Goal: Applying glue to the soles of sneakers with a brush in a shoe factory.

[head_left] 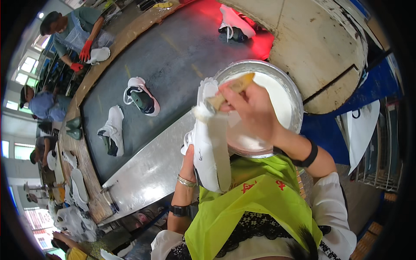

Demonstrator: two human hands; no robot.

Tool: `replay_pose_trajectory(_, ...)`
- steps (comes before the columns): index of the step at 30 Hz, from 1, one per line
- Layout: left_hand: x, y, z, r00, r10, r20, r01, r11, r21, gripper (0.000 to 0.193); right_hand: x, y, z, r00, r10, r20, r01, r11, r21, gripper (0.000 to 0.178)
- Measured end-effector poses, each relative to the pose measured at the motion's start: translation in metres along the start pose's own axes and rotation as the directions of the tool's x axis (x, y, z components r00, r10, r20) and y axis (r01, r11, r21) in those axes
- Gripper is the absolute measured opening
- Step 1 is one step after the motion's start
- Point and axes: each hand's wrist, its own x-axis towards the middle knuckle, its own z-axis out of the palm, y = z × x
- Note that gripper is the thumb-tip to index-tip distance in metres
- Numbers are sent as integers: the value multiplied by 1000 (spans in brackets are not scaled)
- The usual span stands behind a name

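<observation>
My left hand [187,165] is closed round a white shoe upper [207,149], held up in front of me with its pale underside turned to the right. In my right hand [255,110] is a wooden-handled brush [215,102], gripped near its bristles. The bristles press on the shoe's underside edge, toward its far end. Behind my right hand stands a round metal basin [297,93] of white liquid [277,89], partly hidden by the hand and wrist. My left fingers are mostly hidden behind the shoe.
On the dark conveyor belt [173,56] lie white shoe uppers [114,126] with dark linings. One upper [236,25] sits under red light beside a worn pale panel [312,47]. A metal ledge [143,177] borders the belt. Across it, a person in red gloves [86,51] handles a shoe.
</observation>
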Motion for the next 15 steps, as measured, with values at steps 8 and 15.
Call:
replay_pose_trajectory(8, -7, -5, 4, 996, -11, -91, 15, 999, 42, 64, 67, 28, -34, 968, 10, -252, -49, 988, -147, 26)
replay_pose_trajectory(15, -4, 8, 16, 998, 59, 23, -57, 995, -86, 62, -14, 35, -26, 985, 55, -166, -93, 968, -232, 23)
